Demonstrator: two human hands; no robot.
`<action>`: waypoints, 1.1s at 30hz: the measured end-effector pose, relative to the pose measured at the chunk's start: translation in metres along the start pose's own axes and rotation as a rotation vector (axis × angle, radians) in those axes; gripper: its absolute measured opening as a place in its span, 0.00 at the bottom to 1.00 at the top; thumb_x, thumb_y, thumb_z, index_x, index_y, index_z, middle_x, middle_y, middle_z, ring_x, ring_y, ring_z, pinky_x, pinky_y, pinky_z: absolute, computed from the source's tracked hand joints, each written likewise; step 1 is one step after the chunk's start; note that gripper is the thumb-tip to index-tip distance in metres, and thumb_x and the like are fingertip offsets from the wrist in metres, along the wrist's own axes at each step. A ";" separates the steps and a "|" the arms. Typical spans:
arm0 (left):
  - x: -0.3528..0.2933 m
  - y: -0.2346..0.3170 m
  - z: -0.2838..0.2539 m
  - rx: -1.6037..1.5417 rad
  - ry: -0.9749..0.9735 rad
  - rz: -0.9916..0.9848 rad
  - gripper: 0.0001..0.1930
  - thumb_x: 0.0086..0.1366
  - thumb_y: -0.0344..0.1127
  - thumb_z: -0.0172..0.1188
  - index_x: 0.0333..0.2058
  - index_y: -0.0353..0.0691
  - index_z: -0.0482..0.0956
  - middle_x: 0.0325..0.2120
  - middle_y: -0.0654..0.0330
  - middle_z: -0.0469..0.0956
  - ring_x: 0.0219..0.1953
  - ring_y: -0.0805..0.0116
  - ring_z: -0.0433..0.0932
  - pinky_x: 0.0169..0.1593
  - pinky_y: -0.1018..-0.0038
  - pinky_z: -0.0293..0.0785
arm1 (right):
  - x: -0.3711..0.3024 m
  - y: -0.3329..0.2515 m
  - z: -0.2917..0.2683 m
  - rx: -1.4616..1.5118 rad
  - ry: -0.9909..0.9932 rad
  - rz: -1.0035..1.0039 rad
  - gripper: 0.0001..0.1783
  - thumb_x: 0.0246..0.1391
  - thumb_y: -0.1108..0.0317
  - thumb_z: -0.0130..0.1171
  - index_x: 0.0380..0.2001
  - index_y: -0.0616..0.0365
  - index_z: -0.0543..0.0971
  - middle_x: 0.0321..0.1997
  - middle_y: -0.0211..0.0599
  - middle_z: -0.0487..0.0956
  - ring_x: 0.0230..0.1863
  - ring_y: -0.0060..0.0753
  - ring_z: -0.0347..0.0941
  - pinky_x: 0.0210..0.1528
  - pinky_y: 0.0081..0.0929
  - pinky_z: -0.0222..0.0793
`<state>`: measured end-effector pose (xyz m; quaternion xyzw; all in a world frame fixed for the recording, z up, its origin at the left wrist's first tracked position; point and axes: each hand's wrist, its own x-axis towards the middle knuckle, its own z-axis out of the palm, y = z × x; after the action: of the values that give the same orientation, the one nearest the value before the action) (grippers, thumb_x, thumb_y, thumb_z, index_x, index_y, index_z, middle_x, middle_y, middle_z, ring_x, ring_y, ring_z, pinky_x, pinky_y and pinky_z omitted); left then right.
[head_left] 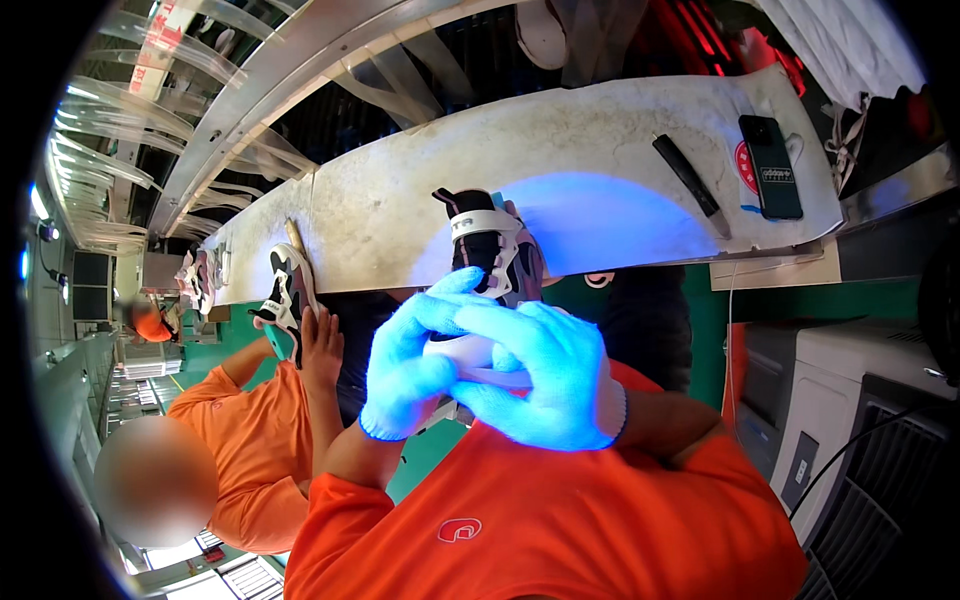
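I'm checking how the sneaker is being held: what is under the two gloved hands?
The toe of the sneaker lies under both hands; a white part shows between the fingers. The rest of the toe is covered.

You stand on a shoe factory's assembly line: a long, worn white tabletop [620, 150] runs past you, carrying sneakers [290, 290] at each station. Beside you a co-worker in an orange uniform shirt [250, 440] handles one, while metal framing [300, 70] and hanging clear strips [130, 120] stretch overhead.
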<state>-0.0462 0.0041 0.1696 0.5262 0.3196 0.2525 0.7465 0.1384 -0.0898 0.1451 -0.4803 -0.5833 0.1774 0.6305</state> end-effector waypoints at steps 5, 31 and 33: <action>0.001 0.014 0.011 -0.133 0.024 -0.092 0.17 0.60 0.35 0.70 0.44 0.30 0.87 0.58 0.44 0.84 0.72 0.48 0.75 0.73 0.52 0.75 | -0.002 -0.001 0.000 -0.024 0.058 -0.034 0.38 0.49 0.66 0.83 0.65 0.56 0.83 0.36 0.33 0.83 0.33 0.39 0.81 0.34 0.35 0.77; 0.049 0.015 -0.017 0.380 -0.205 0.353 0.34 0.48 0.45 0.92 0.48 0.38 0.83 0.49 0.51 0.87 0.56 0.53 0.84 0.61 0.57 0.78 | 0.024 0.023 -0.008 -0.073 0.114 0.076 0.40 0.41 0.55 0.91 0.57 0.52 0.82 0.42 0.40 0.84 0.38 0.48 0.85 0.39 0.41 0.83; 0.053 0.015 -0.025 0.378 -0.226 0.369 0.33 0.46 0.41 0.92 0.48 0.37 0.84 0.49 0.50 0.88 0.56 0.51 0.84 0.63 0.55 0.78 | 0.026 0.025 -0.006 -0.076 0.098 0.107 0.40 0.40 0.55 0.91 0.56 0.51 0.82 0.42 0.39 0.84 0.39 0.47 0.86 0.40 0.41 0.84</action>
<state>-0.0295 0.0621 0.1666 0.7301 0.1746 0.2595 0.6076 0.1591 -0.0599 0.1407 -0.5427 -0.5315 0.1649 0.6291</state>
